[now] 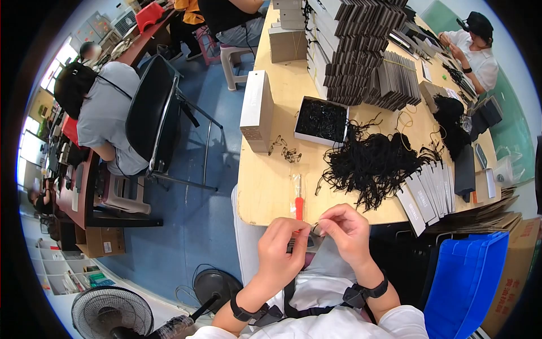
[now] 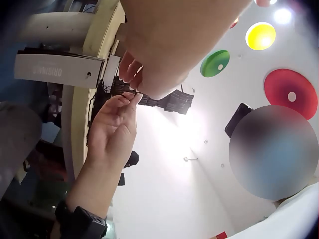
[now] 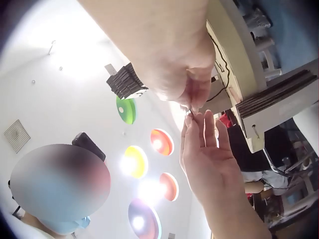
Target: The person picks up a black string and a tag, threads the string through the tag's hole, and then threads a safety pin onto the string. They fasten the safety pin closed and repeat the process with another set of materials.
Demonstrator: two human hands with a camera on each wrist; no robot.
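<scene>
My left hand (image 1: 280, 243) and right hand (image 1: 347, 234) meet just in front of the table's near edge, fingertips almost together. Between them, both pinch a thin dark strand (image 3: 192, 113), mostly covered by the fingers; I cannot tell its exact kind. The left wrist view shows the right hand (image 2: 112, 124) with thumb and forefinger brought together. Just beyond the hands lies a red-handled tool (image 1: 298, 206). A heap of black cords (image 1: 367, 164) lies to the right, beside a fan of grey printed tags (image 1: 426, 198).
An open box of small black pieces (image 1: 322, 118) stands behind loose black pins (image 1: 289, 153). A tall white box (image 1: 257, 107) is at the left edge, tall stacks of cards (image 1: 361, 51) at the back. A blue bin (image 1: 466, 282) is on the right, a fan (image 1: 112, 313) lower left.
</scene>
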